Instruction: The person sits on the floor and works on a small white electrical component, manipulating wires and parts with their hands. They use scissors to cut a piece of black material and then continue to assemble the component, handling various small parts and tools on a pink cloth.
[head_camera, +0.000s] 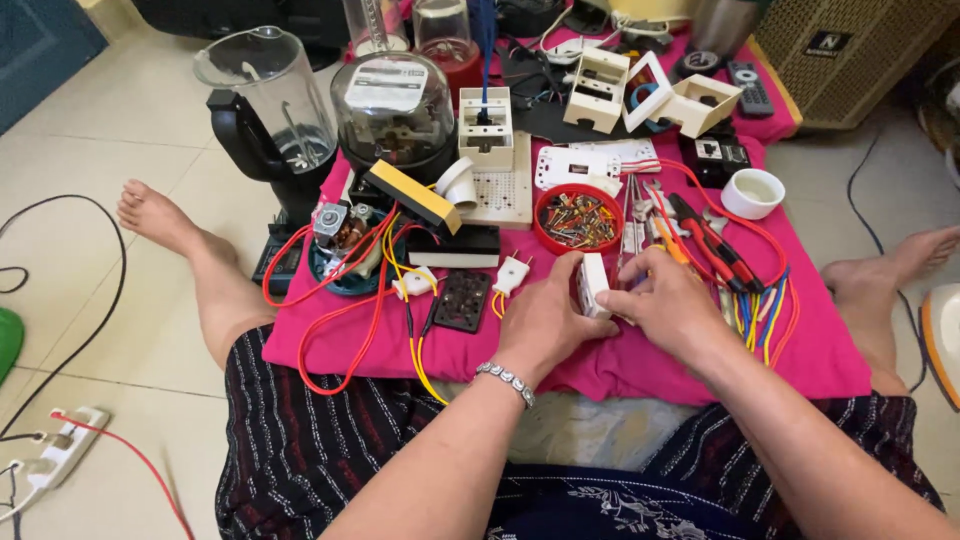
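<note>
Both hands meet at the near middle of the pink cloth (820, 350). Left hand (545, 320) and right hand (665, 300) each grasp the white box (594, 283) between them. Box appears closed; red screw bowl (578, 218) and pliers (712, 240) lie untouched beyond.

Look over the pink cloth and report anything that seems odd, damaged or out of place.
A small motor left of the hands sits bared, windings exposed, with red and yellow wires sprawling loose across the pink cloth. Both hands grip a small white box.
</note>
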